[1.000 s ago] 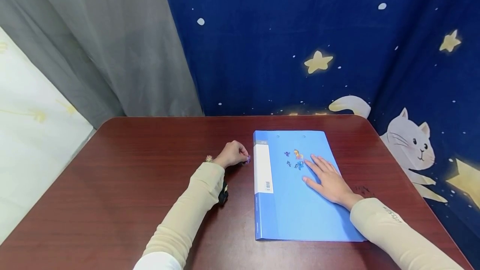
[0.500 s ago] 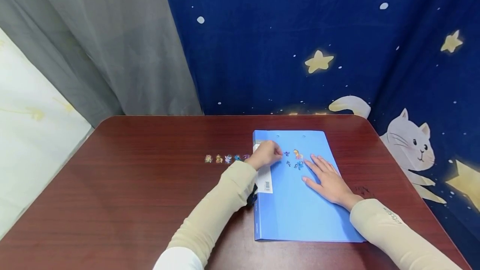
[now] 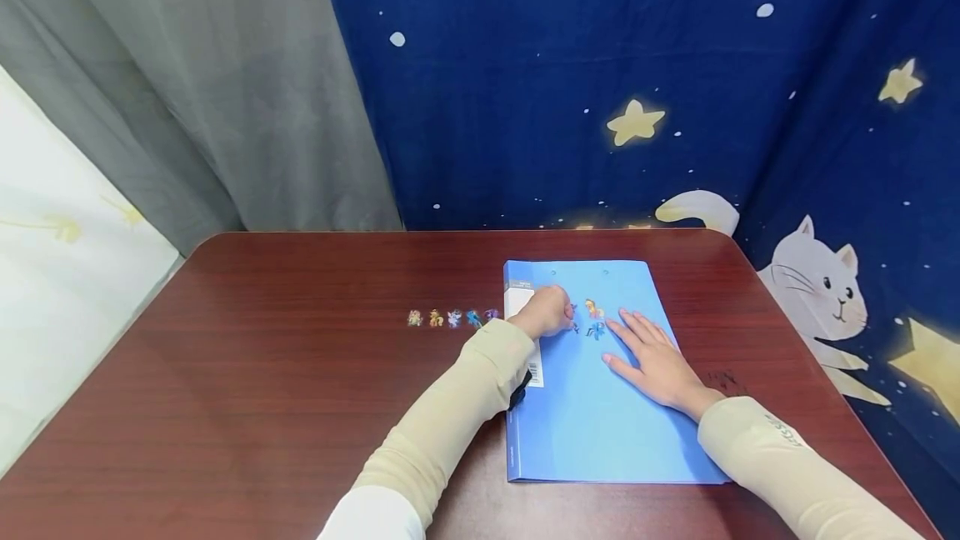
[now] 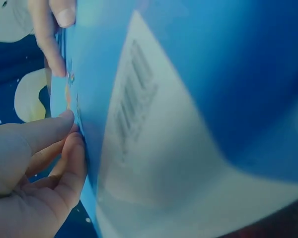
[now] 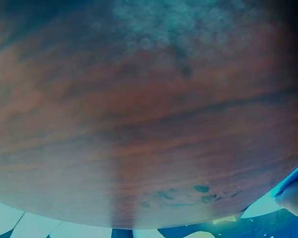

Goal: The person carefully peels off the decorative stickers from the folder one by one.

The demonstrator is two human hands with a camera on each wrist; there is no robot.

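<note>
A blue file folder (image 3: pixel 600 423) lies on the table with a white barcode label (image 4: pixel 134 114) along its spine side. Small flat pony figures sit on it, among them an orange one (image 3: pixel 593 308) and a blue one (image 3: pixel 596 330). Over the label my left hand (image 3: pixel 546 312) bends its fingers down beside two smaller dark figures (image 3: pixel 575 327), partly covered by it. In the left wrist view, thumb and fingers (image 4: pixel 73 148) come close together at the folder's surface; whether anything is between them is hidden. My right hand (image 3: pixel 656 365) rests flat on the folder, fingers spread.
Left of the folder, several colourful pony figures (image 3: pixel 454 318) form a row on the dark red wooden table (image 3: pixel 262 390). Dark small marks or pieces (image 3: pixel 723 380) show by the right wrist. Blue star-print and grey curtains (image 3: pixel 300 107) hang behind the table.
My left hand has left a purple figure at the right end of the row on the table and moved right, onto the folder beside the small dark figures. My right hand stays put.
</note>
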